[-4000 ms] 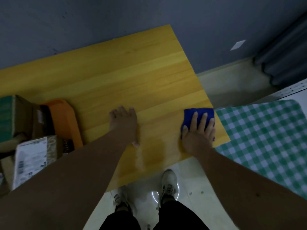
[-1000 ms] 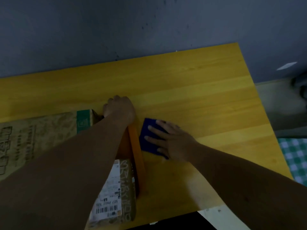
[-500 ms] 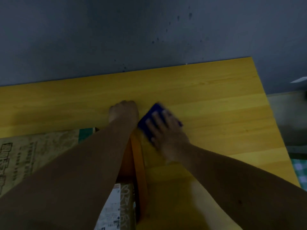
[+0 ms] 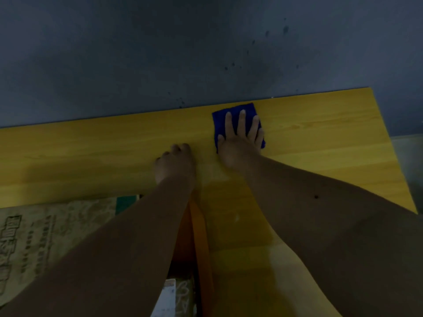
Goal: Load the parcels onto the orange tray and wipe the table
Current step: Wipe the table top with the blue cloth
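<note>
Cloth now lies at the far edge of the table, just by the wall; half a second ago it sat nearer, beside the corner of the orange tray. The right hand has moved with it and lies flat on top, fingers straight and spread, pressing it down. The left hand stays knuckles-down on the table past the tray's far end, fingers curled under; whether it grips the rim is hidden. The forearms cover most of the tray. A large printed box is cut off at the left, and a smaller labelled parcel shows only partly at the bottom, inside the tray's right rim.
</note>
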